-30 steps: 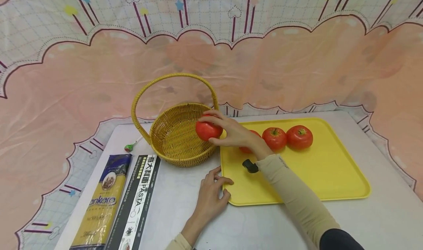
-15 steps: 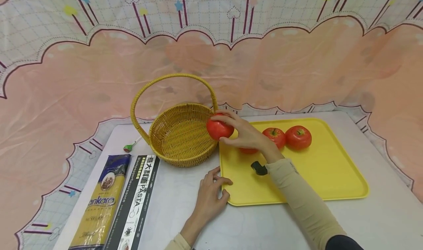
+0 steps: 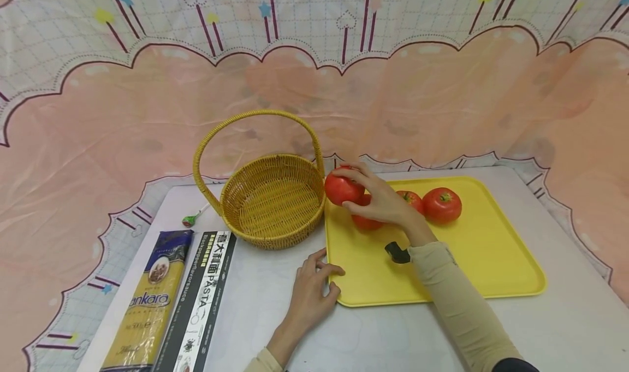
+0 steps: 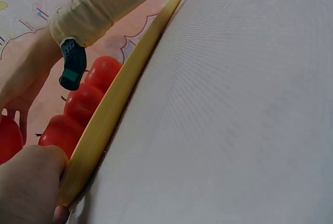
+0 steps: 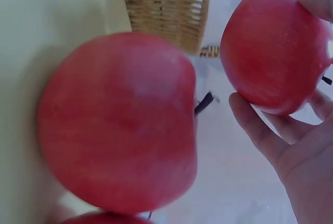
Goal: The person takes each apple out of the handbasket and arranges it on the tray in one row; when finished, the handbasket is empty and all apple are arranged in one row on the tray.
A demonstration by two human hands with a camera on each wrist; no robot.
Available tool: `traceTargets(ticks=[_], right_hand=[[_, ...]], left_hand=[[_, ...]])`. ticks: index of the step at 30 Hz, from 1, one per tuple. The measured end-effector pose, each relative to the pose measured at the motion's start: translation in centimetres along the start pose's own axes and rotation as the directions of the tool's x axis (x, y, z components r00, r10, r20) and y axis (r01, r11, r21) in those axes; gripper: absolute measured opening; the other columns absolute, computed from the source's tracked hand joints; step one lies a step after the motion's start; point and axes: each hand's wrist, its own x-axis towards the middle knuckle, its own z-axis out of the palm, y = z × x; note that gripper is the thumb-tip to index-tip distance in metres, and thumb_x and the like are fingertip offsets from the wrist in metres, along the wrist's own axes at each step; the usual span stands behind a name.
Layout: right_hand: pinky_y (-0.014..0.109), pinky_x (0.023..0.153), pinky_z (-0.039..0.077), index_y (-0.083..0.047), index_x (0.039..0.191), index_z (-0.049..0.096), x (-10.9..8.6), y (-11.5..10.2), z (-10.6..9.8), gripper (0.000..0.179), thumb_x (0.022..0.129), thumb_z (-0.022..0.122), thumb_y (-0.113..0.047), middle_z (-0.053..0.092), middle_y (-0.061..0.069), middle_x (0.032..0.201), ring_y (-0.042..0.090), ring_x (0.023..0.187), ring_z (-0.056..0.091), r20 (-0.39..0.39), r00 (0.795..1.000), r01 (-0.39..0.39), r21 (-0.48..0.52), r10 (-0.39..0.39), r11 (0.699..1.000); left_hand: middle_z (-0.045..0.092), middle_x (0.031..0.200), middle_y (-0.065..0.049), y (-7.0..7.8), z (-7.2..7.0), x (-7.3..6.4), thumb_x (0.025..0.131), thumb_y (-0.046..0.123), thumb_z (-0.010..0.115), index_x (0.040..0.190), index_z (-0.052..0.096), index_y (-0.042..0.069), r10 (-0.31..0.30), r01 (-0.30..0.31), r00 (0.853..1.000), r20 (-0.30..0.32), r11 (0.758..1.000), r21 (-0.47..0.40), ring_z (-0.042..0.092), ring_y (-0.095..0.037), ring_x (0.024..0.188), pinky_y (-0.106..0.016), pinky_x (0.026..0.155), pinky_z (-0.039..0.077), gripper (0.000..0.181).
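Note:
My right hand (image 3: 385, 200) holds a red apple (image 3: 339, 189) between thumb and fingers, raised over the back left corner of the yellow tray (image 3: 472, 263). In the right wrist view the held apple (image 5: 273, 52) shows its dark stem, close beside another apple (image 5: 119, 125) on the tray. Three apples sit in a row along the tray's back, the leftmost apple (image 3: 366, 220) partly hidden by the right hand. My left hand (image 3: 312, 287) pinches the tray's left rim near its front corner; the left wrist view shows this hand (image 4: 31, 182) against the rim.
A wicker basket (image 3: 275, 238) with a tall handle stands left of the tray, nothing inside it. Further left are a lollipop (image 3: 189, 220), a spaghetti pack (image 3: 147, 306) and a black-and-white pasta box (image 3: 199, 301). A patterned cloth (image 3: 275, 93) hangs behind.
My right hand has carried the apple rightward, from over the basket's right side to over the tray's back left corner. The left hand stays at the tray's rim.

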Motion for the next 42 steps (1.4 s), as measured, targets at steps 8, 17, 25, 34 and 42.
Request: traceTargets(ticks=[8, 17, 25, 34, 42], right_hand=[[0.054, 0.095, 0.044, -0.041, 0.135, 0.044, -1.2, 0.7, -0.8, 0.064, 0.079, 0.072, -0.028, 0.031, -0.002, 0.148, 0.024, 0.125, 0.045, -0.042, 0.999, -0.022, -0.013, 0.021, 1.000], [0.052, 0.088, 0.048, -0.038, 0.137, 0.042, -3.2, 1.4, -2.3, 0.065, 0.080, 0.072, -0.026, 0.027, -0.002, 0.153, 0.027, 0.128, 0.043, -0.100, 0.993, -0.064, -0.028, 0.061, 0.998], [0.055, 0.097, 0.042, -0.031, 0.138, 0.043, -4.3, 1.2, -3.5, 0.065, 0.081, 0.071, -0.018, 0.028, -0.005, 0.152, 0.027, 0.130, 0.042, -0.146, 0.987, -0.068, -0.006, 0.067, 0.998], [0.058, 0.097, 0.040, -0.016, 0.137, 0.046, -5.2, -0.8, -5.3, 0.063, 0.080, 0.071, -0.007, 0.034, 0.008, 0.145, 0.032, 0.126, 0.042, -0.177, 0.979, -0.101, 0.029, 0.104, 0.995], [0.052, 0.091, 0.044, -0.031, 0.137, 0.045, -6.3, 2.5, -6.2, 0.065, 0.080, 0.072, -0.015, 0.032, 0.001, 0.145, 0.027, 0.120, 0.046, -0.205, 0.966, -0.163, -0.023, 0.155, 0.986]], left_hand=[[0.052, 0.134, -0.009, -0.1, 0.1, -0.1, 0.072, 0.009, 0.063, 0.091, 0.070, 0.026, -0.003, 0.003, 1.000, -0.003, 1.000, -0.005, 0.049, -0.010, 0.093, -0.033, 0.081, 0.035, 0.027], [0.052, 0.133, -0.010, -0.1, 0.0, 0.0, 0.072, 0.008, 0.063, 0.091, 0.070, 0.025, 0.006, -0.006, 1.000, -0.002, 1.000, -0.007, 0.048, -0.011, 0.093, -0.032, 0.080, 0.034, 0.026], [0.050, 0.135, -0.009, -0.2, 0.0, 0.0, 0.072, 0.009, 0.063, 0.092, 0.069, 0.025, -0.003, 0.003, 1.000, 0.019, 1.000, -0.002, 0.047, -0.011, 0.094, -0.032, 0.081, 0.034, 0.027], [0.050, 0.134, -0.010, -0.1, -0.1, 0.2, 0.073, 0.007, 0.062, 0.092, 0.070, 0.024, -0.001, 0.001, 1.000, 0.019, 1.000, -0.013, 0.048, -0.013, 0.094, -0.032, 0.081, 0.034, 0.027], [0.050, 0.134, -0.010, -0.1, 0.1, 0.2, 0.073, 0.007, 0.062, 0.091, 0.069, 0.025, 0.001, 0.000, 1.000, 0.016, 1.000, -0.008, 0.048, -0.013, 0.094, -0.032, 0.080, 0.034, 0.027]])
